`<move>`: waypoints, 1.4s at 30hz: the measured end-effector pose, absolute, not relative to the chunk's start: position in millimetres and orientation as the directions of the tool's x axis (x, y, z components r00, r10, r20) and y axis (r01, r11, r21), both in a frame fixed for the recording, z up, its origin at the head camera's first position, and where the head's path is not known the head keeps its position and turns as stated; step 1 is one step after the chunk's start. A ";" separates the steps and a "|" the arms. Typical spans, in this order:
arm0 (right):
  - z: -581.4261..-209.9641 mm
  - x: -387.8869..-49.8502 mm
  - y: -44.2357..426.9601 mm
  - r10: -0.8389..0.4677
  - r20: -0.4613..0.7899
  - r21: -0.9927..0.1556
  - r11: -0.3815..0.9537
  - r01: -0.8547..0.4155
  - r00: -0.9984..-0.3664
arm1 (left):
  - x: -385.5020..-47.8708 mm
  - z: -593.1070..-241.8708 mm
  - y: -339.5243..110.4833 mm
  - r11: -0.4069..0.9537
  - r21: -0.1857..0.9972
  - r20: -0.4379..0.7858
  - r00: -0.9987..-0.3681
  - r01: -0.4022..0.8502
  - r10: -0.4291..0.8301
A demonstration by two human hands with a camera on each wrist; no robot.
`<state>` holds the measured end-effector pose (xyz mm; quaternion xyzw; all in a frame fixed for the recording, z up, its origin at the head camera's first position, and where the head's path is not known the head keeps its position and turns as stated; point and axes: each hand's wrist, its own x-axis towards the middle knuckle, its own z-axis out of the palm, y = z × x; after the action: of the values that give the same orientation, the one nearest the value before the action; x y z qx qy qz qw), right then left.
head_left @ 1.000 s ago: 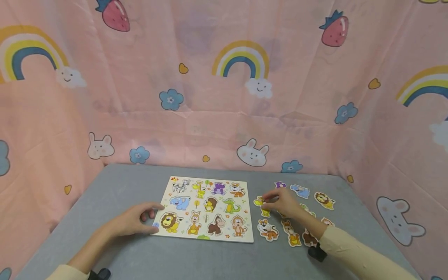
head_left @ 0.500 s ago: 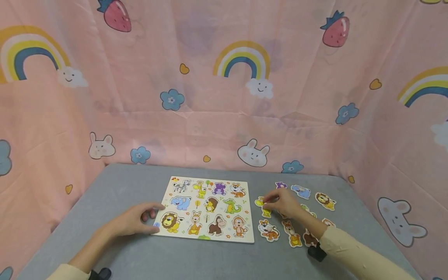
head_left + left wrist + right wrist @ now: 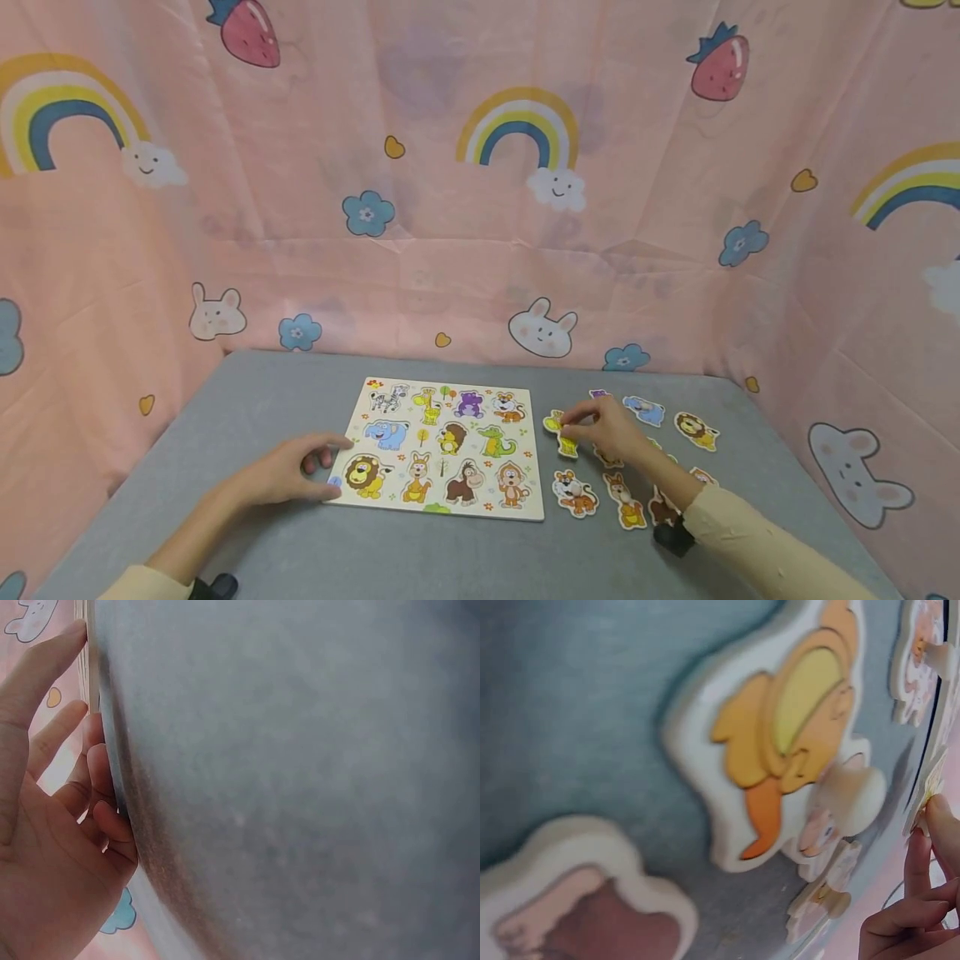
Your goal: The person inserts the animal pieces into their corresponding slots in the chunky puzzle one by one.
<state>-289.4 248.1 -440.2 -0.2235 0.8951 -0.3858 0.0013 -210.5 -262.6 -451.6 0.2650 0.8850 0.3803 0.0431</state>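
My right hand (image 3: pixel 611 429) pinches a yellow giraffe puzzle piece (image 3: pixel 567 447) between thumb and forefinger, to the right of the puzzle board. In the right wrist view the piece (image 3: pixel 928 784) appears tilted and raised off the table. Thumb and forefinger of my left hand (image 3: pixel 283 471) touch the left edge of the pale puzzle board (image 3: pixel 531 510), which is printed with animal pictures. Seen from the left wrist, those two fingers are fairly straight against the board's edge (image 3: pixel 92 660), while the others curl loosely and hold nothing.
Around my right hand lie loose pieces: a tiger (image 3: pixel 575 493), a kangaroo (image 3: pixel 625 502), an elephant (image 3: pixel 644 410), a lion (image 3: pixel 696 430) and several others partly hidden by the arm. White peg knobs (image 3: pixel 859 799) stick up from them. A pink printed curtain (image 3: pixel 480 275) surrounds the grey table (image 3: pixel 420 558).
The giraffe piece has risen slightly from its place, and my right hand has shifted a little with it. My left hand and the board stay where they were.
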 end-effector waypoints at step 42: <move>-436.8 -307.9 188.5 -0.394 0.258 -0.792 0.436 -0.426 -0.882 | -212.3 -453.5 -263.6 0.579 0.698 0.108 -0.862 0.421 0.496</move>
<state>-307.9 188.5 -436.8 -0.2420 0.8473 -0.4725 -0.0170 -212.3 -263.6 -453.5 0.2582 0.8872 0.3790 0.0496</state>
